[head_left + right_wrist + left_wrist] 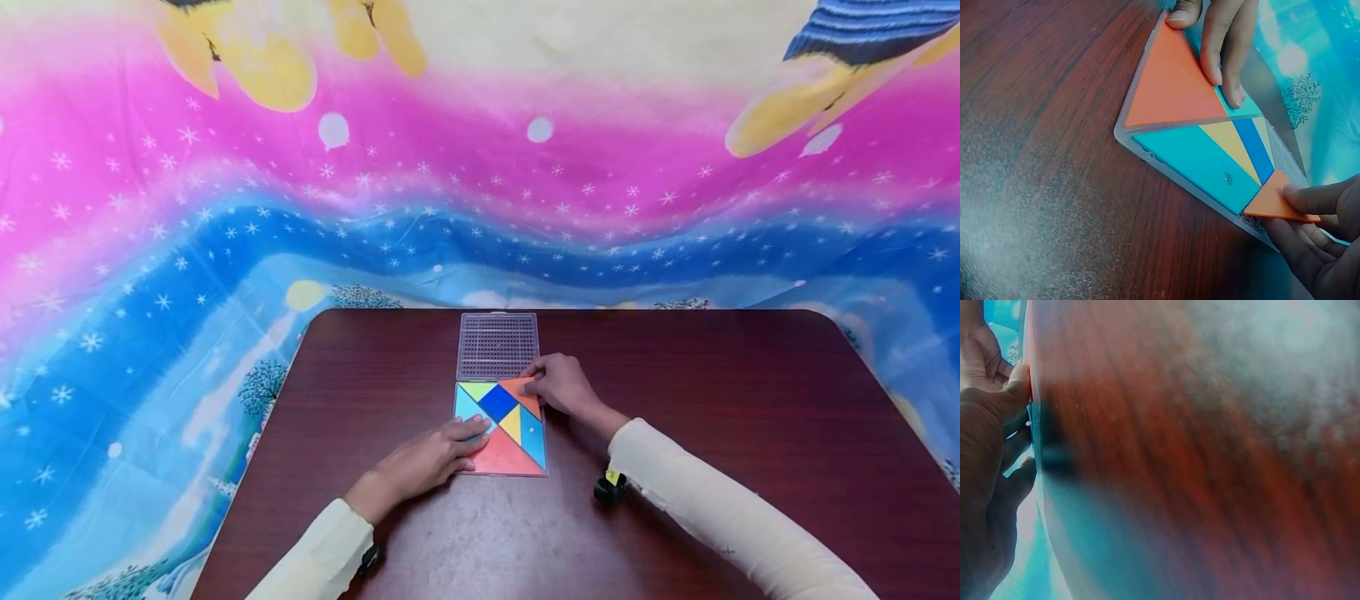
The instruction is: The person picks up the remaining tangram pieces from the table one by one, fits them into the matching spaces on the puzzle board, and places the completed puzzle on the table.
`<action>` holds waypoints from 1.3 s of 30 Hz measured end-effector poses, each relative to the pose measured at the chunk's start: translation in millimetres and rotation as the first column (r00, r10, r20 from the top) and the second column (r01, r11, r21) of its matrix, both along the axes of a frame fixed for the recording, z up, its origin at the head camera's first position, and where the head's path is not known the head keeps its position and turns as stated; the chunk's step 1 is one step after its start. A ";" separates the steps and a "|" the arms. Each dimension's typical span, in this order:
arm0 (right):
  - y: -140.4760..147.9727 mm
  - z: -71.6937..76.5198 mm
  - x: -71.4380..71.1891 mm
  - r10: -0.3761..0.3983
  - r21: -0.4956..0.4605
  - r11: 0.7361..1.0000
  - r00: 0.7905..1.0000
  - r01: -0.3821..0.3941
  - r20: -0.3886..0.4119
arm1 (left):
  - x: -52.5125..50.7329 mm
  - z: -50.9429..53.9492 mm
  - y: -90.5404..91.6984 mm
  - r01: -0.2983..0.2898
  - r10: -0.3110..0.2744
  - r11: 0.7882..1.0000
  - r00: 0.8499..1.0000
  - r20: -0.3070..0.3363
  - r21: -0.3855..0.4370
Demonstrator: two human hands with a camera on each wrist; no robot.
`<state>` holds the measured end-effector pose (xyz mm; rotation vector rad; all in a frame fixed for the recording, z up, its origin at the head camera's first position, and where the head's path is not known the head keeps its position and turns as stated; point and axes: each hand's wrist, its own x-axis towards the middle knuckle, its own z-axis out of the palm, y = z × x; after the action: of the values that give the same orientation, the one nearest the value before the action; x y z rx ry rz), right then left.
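Observation:
A flat tangram case (546,473) lies on the table, filled with coloured pieces. My right hand (566,385) pinches an orange triangle (1275,200) between thumb and fingers at the far right corner; in the right wrist view this piece is tilted, one edge raised off the case. My left hand (420,458) rests with extended fingers on the light blue triangle (466,403) and the large red triangle (510,456). Between the hands are a dark blue square (498,403), a yellow triangle (512,423), a blue piece (533,438) and a lime triangle (476,389).
The case's gridded clear lid (498,346) lies folded back behind the pieces. All this is on a dark reddish-brown table (675,375) with rounded far corners. A patterned cloth (480,183) hangs behind it. The left wrist view is mostly blurred table surface.

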<state>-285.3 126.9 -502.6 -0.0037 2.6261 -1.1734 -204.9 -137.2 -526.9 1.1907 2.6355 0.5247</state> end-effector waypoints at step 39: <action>-1.2 -4.7 0.7 0.060 0.126 0.991 0.992 -0.046 -0.112 | 1.1 1.4 0.4 -0.018 0.018 1.000 1.000 0.019 -0.002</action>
<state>-284.5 125.7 -507.3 -0.1211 2.7770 -1.0203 -203.8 -136.8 -525.6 1.1574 2.6324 0.5341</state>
